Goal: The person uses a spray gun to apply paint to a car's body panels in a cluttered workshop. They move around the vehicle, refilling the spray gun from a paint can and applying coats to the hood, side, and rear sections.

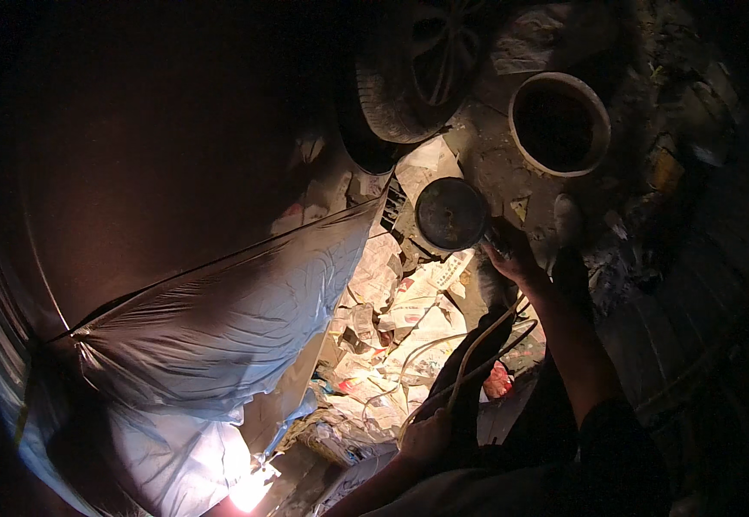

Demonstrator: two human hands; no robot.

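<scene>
1. From my end of the feed, I see the wearer's right grip (512, 257) closed around the handle at the edge of a round dark disc (450, 214).
2. That disc is near the middle of my view, its broad face toward me, over scattered printed papers (409, 314) that cover part of the floor.
3. I make out the left grip (426, 438) low and near the centre, right by a pale cord (464, 364); it is so dim there that I cannot tell whether the fingers are clenched on it.
4. The cord runs from there up toward the right wrist, across the dark-clothed legs.
5. On my left, a translucent plastic sheet (245, 345) hangs in wrinkled folds, with a dark upper edge slanting up toward the disc.
6. A glaring light (252, 491) shines at the sheet's lower end.
7. Beyond the disc, I have a wheel (383, 108) with a treaded tyre, and to its right a round pale-rimmed bucket (602, 121), dark inside.
</scene>
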